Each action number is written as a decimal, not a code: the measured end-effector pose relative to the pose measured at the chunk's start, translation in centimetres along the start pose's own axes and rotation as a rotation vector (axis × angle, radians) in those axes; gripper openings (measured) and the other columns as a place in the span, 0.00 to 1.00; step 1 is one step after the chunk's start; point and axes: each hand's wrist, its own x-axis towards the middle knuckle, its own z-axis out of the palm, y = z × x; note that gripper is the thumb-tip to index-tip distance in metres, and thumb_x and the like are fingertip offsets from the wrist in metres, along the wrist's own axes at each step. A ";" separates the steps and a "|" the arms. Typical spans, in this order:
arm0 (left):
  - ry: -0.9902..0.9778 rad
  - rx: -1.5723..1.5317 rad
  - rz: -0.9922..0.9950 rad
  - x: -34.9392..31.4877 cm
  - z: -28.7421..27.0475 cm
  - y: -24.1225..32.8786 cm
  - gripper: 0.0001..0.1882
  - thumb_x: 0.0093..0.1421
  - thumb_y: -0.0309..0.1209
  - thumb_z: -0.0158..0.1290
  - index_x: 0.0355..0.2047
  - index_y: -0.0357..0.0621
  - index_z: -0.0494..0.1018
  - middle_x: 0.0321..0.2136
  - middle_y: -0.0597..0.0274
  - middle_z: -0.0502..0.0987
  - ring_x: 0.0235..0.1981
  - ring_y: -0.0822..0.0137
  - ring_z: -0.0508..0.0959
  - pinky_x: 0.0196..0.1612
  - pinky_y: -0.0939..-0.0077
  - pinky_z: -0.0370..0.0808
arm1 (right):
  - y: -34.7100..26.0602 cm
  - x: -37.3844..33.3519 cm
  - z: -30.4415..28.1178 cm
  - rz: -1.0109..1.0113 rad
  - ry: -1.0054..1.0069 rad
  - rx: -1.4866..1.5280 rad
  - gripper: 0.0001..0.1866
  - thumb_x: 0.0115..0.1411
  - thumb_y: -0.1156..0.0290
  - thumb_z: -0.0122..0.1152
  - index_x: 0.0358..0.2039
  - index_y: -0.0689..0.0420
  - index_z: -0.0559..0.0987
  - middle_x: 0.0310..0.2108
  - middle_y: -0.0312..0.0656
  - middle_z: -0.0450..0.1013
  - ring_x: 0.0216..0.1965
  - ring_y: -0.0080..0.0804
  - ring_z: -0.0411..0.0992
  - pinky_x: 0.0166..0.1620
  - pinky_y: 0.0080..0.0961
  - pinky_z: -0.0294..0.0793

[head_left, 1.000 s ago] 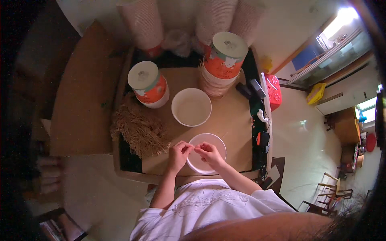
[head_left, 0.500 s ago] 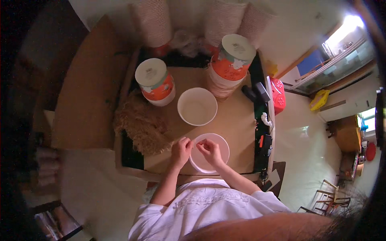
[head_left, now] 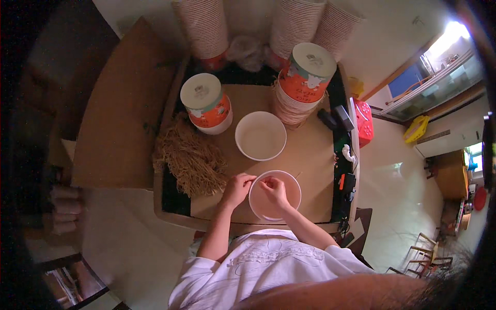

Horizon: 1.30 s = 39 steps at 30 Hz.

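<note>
A white paper bucket (head_left: 275, 206) stands at the table's near edge, its mouth facing up. My left hand (head_left: 238, 188) is at its left rim, fingers pinched together against the edge. Over the mouth, my right hand (head_left: 275, 191) is closed too, fingertips bent down inside near the left wall. Whatever the fingertips pinch is too small to make out. Just beyond stands a second open white bucket (head_left: 260, 136). A heap of brown twine (head_left: 188, 157) lies left of my hands.
Upturned orange-and-white printed buckets stand at left (head_left: 206, 103) and, with twine around the stack, at right (head_left: 307, 77). Tall stacks of white buckets (head_left: 201, 28) line the back. Black devices (head_left: 347, 182) and a white crumpled piece (head_left: 348, 154) lie along the right edge.
My right hand has lowered into the bucket's mouth, and my left fingers have come onto its rim. The whole view has shifted slightly.
</note>
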 end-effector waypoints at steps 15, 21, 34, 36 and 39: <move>-0.025 -0.041 -0.031 -0.3 0.7 -0.3 0.12 0.50 0.21 0.46 0.36 0.40 0.74 0.31 0.52 0.75 0.33 0.57 0.76 0.36 0.70 0.72 | -0.8 -0.2 0.2 0.074 0.003 0.031 0.07 0.52 0.71 0.57 0.28 0.62 0.75 0.22 0.33 0.71 0.25 0.17 0.67 0.27 0.15 0.66; -0.006 -0.015 -0.015 -1.0 1.5 -1.3 0.10 0.49 0.22 0.49 0.34 0.40 0.74 0.30 0.53 0.75 0.32 0.56 0.76 0.35 0.69 0.72 | -2.4 -1.0 -0.2 0.088 -0.033 0.041 0.06 0.53 0.72 0.56 0.28 0.62 0.75 0.22 0.33 0.71 0.24 0.16 0.66 0.27 0.14 0.65; 0.050 0.021 -0.075 -1.2 3.0 -0.4 0.07 0.50 0.25 0.50 0.30 0.40 0.73 0.27 0.51 0.75 0.29 0.55 0.76 0.31 0.67 0.72 | -0.5 -1.0 -2.2 0.076 -0.024 0.043 0.06 0.53 0.72 0.57 0.28 0.61 0.75 0.22 0.32 0.71 0.24 0.14 0.65 0.26 0.12 0.63; 0.069 -0.003 -0.049 -1.2 3.2 -0.8 0.08 0.49 0.25 0.50 0.31 0.40 0.73 0.27 0.51 0.75 0.29 0.56 0.76 0.31 0.68 0.72 | -0.4 -1.1 -2.2 0.096 -0.020 0.046 0.06 0.53 0.71 0.57 0.28 0.60 0.75 0.22 0.31 0.71 0.24 0.14 0.65 0.26 0.12 0.63; 0.084 0.001 -0.006 -1.2 3.3 -1.2 0.09 0.50 0.24 0.51 0.33 0.40 0.73 0.29 0.54 0.76 0.29 0.58 0.77 0.31 0.71 0.73 | -0.3 -1.1 -2.3 0.065 -0.027 0.029 0.06 0.53 0.71 0.57 0.28 0.60 0.75 0.22 0.31 0.71 0.24 0.14 0.65 0.25 0.12 0.63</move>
